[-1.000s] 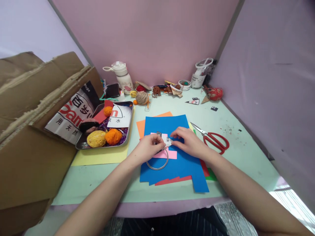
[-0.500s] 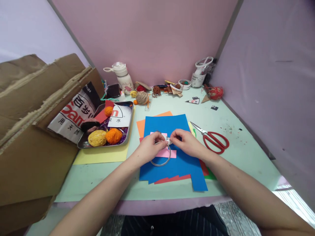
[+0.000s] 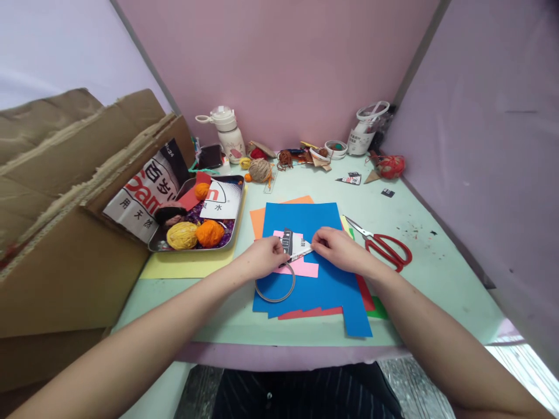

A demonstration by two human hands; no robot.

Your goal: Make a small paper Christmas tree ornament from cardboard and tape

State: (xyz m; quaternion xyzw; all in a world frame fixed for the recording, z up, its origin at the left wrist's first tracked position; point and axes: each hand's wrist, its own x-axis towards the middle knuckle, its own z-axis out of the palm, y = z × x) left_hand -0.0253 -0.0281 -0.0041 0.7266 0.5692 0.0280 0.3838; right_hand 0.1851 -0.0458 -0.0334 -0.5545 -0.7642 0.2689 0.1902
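Observation:
My left hand (image 3: 267,256) is closed, its fingertips pinching the left side of a small black-and-white printed paper piece (image 3: 297,243) with a pointed right end. My right hand (image 3: 336,247) pinches that pointed end between thumb and fingers. Below my left fingers a thin grey ring (image 3: 276,299) touches or hangs from them; whether they grip it I cannot tell. Under both hands lie pink paper strips (image 3: 308,269) on a blue paper sheet (image 3: 305,297). Red-handled scissors (image 3: 388,250) lie partly open to the right of my right hand.
A metal tray (image 3: 238,224) with yarn balls and paper stands on yellow paper (image 3: 187,267) at left. Torn cardboard (image 3: 87,262) rises beside it. Along the back are a white bottle (image 3: 229,139), yarn (image 3: 261,170) and a clear cup (image 3: 361,139). Paper scraps (image 3: 349,179) lie at right.
The printed paper piece now shows more fully, stretched between my hands, which are a little farther apart. The grey ring has shifted left and slightly down. The whole view has shifted slightly.

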